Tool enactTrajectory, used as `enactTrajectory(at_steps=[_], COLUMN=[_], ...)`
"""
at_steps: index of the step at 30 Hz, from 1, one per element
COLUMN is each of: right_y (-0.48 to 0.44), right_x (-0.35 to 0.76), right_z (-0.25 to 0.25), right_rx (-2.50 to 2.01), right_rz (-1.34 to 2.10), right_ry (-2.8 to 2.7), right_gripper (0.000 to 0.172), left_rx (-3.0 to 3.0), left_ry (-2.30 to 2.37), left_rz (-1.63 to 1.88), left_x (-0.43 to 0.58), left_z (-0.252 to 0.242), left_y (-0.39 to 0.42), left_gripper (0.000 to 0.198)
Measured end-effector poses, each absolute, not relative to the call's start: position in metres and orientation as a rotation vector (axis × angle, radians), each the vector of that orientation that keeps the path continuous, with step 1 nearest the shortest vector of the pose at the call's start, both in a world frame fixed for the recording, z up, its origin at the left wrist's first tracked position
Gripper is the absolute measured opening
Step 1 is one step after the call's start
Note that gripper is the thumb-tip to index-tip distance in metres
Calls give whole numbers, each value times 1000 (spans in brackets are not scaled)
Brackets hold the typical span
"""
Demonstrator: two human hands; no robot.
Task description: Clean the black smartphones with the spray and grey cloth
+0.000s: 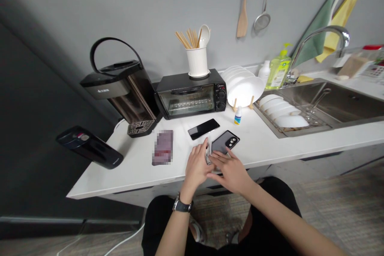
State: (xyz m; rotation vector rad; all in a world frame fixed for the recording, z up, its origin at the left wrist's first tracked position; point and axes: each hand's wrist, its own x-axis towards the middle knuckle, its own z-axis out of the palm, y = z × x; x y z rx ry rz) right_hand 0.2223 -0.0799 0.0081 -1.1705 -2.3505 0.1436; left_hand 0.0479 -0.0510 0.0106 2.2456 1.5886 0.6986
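Observation:
My left hand and my right hand meet near the counter's front edge. Between their fingertips shows a small grey-white thing, mostly hidden; its kind I cannot make out. The left fingers lie together along its left side. On the right hand, several fingers bend over it, while the little finger stands apart. Just beyond the right fingers lies a dark phone case with camera cutouts, and behind it a black phone, screen up. A small white bottle with a blue and yellow label stands upright farther back.
Left of my hands are a blurred purple item, a dark flask and a water dispenser. A toaster oven backs the counter. To the right are racked plates and a sink with bowls.

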Motion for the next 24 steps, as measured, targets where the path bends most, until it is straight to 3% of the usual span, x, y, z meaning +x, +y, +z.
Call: enactTrajectory(at_steps=[3, 11, 17, 24], right_y=[-74, -36, -38, -86], right_x=[254, 272, 225, 214], right_z=[5, 3, 1, 10], right_rx=[-1240, -1532, -1483, -1185], right_rz=[59, -305, -184, 124], right_ry=[-2346, -2214, -2217, -2364], right_gripper=[49, 65, 75, 62], left_rx=[2221, 2232, 2234, 2252], left_ry=[1553, 1531, 1509, 1570], left_rz=[759, 780, 777, 695], left_x=[49, 49, 47, 46], left_z=[14, 15, 16, 9], left_y=[-54, -53, -53, -50], left_gripper=[93, 95, 87, 92])
